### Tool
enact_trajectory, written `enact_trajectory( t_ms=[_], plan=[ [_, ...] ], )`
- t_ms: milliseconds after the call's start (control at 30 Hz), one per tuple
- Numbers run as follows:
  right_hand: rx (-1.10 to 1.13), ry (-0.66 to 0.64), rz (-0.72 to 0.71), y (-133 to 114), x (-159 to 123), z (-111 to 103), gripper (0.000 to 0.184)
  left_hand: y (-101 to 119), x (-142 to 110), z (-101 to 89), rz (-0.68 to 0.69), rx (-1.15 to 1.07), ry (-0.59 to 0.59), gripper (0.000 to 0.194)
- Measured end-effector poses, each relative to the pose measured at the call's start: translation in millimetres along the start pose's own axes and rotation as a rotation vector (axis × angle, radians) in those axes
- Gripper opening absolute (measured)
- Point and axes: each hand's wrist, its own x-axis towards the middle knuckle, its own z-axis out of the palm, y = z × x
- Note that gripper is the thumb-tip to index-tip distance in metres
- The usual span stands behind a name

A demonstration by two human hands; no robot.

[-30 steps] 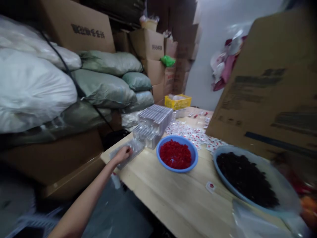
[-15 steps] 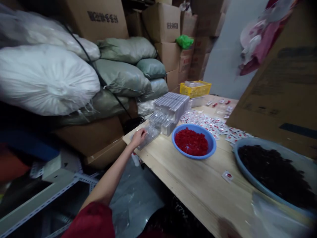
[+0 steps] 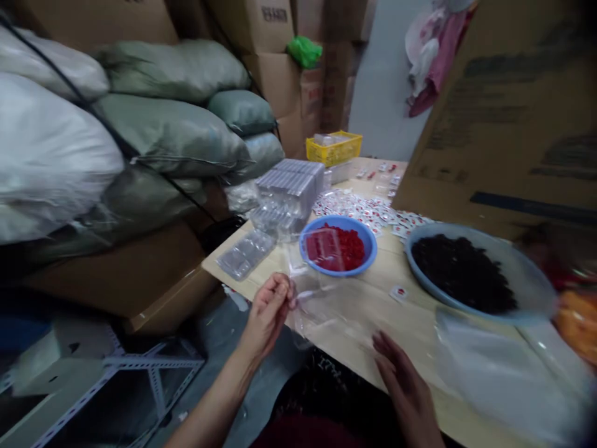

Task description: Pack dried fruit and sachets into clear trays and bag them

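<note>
My left hand [image 3: 269,311] is closed, its thumb and fingers pinching the edge of a clear plastic blister pack [image 3: 333,305]. The pack is held above the table's front edge, and its outline is faint and partly smeared. My right hand [image 3: 405,379], blurred by motion, has its fingers stretched out beside the pack, apart from it as far as I can see. Through the upper part of the pack shows a blue bowl [image 3: 373,252] of small red pieces [image 3: 352,247]. Another clear blister pack [image 3: 245,254] lies flat at the table's left corner.
Stacked clear packs [image 3: 291,180] stand behind the bowl. Beyond it are scattered small printed sachets [image 3: 359,208] and a yellow basket [image 3: 336,151]. At right are a larger basin [image 3: 536,280] of dark pieces, clear plastic bags [image 3: 494,367] and a big cardboard box [image 3: 504,124].
My left hand has come back from the packs at the table corner with a clear blister pack. My right hand has risen into view. The camera has turned right.
</note>
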Motion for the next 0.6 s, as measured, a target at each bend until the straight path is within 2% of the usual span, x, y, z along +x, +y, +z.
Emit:
enact_trajectory(
  t_ms=[33, 100, 200, 267, 367, 600],
  plan=[
    [0.126, -0.035, 0.053, -7.3, 0.9, 7.4, 0.058, -8.0, -11.1, 13.9, -0.114, -0.154, -0.066, 0.018],
    [0.398, -0.132, 0.164, -20.5, 4.8, 17.4, 0.065, -28.6, -27.9, 33.9, -0.300, -0.348, -0.123, 0.021],
    [0.641, -0.167, 0.253, -31.2, 9.7, 17.0, 0.054, -59.8, -40.8, 47.8, -0.442, -0.397, -0.109, 0.024],
    [0.669, -0.142, 0.256, -31.6, 9.7, 10.3, 0.047, -74.2, -44.1, 51.6, -0.474, -0.365, -0.113, 0.025],
    [0.624, -0.128, 0.226, -26.4, 7.3, 1.8, 0.049, -84.9, -45.6, 56.4, -0.498, -0.327, -0.145, 0.024],
    [0.617, 0.012, 0.200, -6.2, 6.5, 1.8, 0.053, -101.9, -47.1, 65.9, -0.505, -0.080, -0.201, 0.036]
  ],
)
